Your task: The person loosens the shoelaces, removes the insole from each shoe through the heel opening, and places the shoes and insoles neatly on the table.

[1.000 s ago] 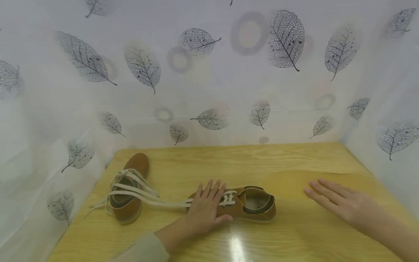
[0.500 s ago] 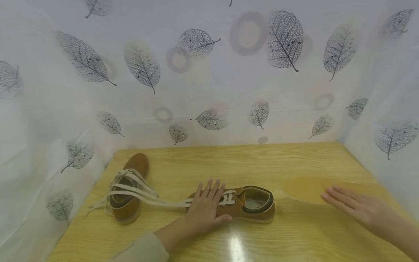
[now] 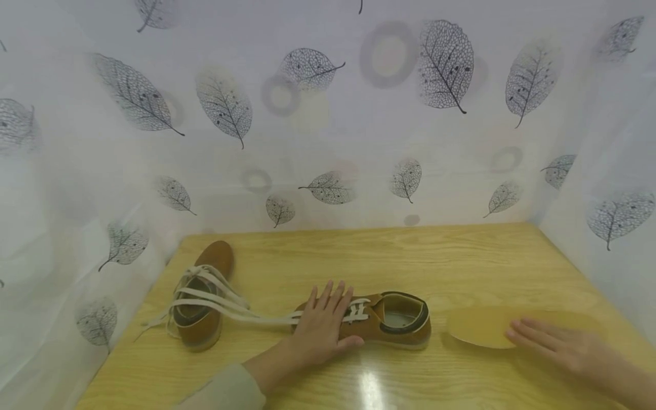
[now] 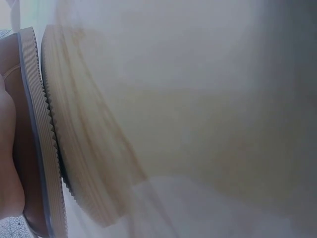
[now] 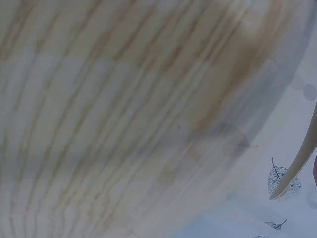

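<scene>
In the head view, the left hand (image 3: 323,330) lies with spread, straight fingers over the front part of a brown shoe (image 3: 405,337), a little below the middle of the frame. This hand touches the shoe from above and does not close round it; a pale sleeve (image 3: 230,390) shows at its wrist. The shoe lies on a wooden table (image 3: 384,256), its opening turned to the right of the frame. At the lower right, the right hand (image 3: 569,344) holds a thin yellow insole (image 3: 479,327) near its middle. Its fingers are straight and close together on the upper face; the thumb is hidden, so I cannot tell how it lies. The insole is just beside the heel of the shoe and apart from it, with a shadow under its edge. In the right wrist view its curved edge appears at the right border, and the table is blurred. A second brown shoe (image 3: 202,331) rests at the left, its toe toward the top of the frame. Long pale laces (image 3: 269,320) lie over it in loops and reach the first shoe under the left fingers. The left wrist view shows the ridged sole (image 4: 42,129) at the left border. Behind the table hangs a whitish cloth (image 3: 353,131) with leaf prints.
</scene>
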### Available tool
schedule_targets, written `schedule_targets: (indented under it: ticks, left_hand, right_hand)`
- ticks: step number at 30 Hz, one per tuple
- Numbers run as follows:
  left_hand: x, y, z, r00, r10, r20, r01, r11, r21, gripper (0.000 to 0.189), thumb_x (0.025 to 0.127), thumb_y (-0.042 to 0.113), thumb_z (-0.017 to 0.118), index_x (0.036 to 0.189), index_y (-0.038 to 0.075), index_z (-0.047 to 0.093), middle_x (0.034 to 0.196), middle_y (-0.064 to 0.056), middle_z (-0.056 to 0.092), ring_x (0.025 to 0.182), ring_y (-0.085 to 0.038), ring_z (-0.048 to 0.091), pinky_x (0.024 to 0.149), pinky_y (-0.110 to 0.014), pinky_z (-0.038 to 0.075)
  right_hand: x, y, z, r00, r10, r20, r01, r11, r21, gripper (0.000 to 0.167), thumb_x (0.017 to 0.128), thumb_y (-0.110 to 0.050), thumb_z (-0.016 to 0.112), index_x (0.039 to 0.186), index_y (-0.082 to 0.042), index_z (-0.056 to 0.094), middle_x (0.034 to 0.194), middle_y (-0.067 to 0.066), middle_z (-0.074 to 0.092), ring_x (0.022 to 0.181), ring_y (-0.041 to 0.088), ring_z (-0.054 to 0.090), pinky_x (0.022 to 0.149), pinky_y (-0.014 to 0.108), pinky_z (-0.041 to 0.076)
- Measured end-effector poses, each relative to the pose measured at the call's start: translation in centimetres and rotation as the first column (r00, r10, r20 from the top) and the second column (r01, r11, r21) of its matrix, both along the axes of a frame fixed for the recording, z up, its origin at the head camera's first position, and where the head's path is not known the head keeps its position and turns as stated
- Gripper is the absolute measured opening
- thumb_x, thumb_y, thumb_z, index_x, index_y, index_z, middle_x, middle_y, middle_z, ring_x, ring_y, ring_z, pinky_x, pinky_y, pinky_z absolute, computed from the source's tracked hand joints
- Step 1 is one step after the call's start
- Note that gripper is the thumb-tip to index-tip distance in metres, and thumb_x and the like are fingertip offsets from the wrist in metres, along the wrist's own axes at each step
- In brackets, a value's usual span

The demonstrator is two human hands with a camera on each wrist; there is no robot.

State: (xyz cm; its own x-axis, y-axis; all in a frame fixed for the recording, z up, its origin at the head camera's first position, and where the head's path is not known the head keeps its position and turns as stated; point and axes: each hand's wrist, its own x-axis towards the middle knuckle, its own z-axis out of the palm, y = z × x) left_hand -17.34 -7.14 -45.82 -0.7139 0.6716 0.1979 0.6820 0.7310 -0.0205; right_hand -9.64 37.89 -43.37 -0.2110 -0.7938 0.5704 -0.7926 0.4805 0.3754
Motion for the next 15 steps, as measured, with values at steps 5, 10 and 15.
schedule_targets:
  ticks: [5,10,15]
  left_hand:
    - [0.0,0.0,0.0,1.000,0.002,0.013,-0.002,1.000,0.001,0.101,0.081,0.077,0.000,0.151,0.007,0.016,0.156,-0.016,0.020,0.142,-0.038,0.019,0.113,-0.060,0.018]
    - [0.0,0.0,0.0,1.000,0.001,0.005,-0.001,1.000,0.006,0.101,0.082,0.077,0.001,0.151,0.006,0.018,0.155,-0.016,0.021,0.142,-0.038,0.020,0.112,-0.060,0.019]
    - [0.0,0.1,0.0,1.000,0.001,-0.002,-0.001,1.000,0.001,0.101,0.081,0.077,-0.001,0.151,0.006,0.018,0.155,-0.016,0.022,0.141,-0.039,0.021,0.112,-0.060,0.020]
  right_hand:
    - [0.3,0.4,-1.0,0.998,0.014,0.059,-0.015,1.000,0.006,0.042,0.104,-0.005,0.023,0.132,-0.002,0.053,0.136,0.010,0.054,0.137,0.015,0.036,0.112,0.019,0.027]
    - [0.2,0.7,-1.6,0.998,-0.002,0.065,0.001,1.000,0.015,0.042,0.104,-0.008,0.023,0.133,-0.003,0.053,0.139,0.010,0.051,0.137,0.015,0.035,0.113,0.020,0.025]
    - [0.2,1.1,-2.2,0.998,0.001,0.060,-0.002,1.000,0.014,0.039,0.104,-0.013,0.028,0.132,-0.003,0.054,0.138,0.010,0.052,0.137,0.015,0.035,0.113,0.020,0.025]
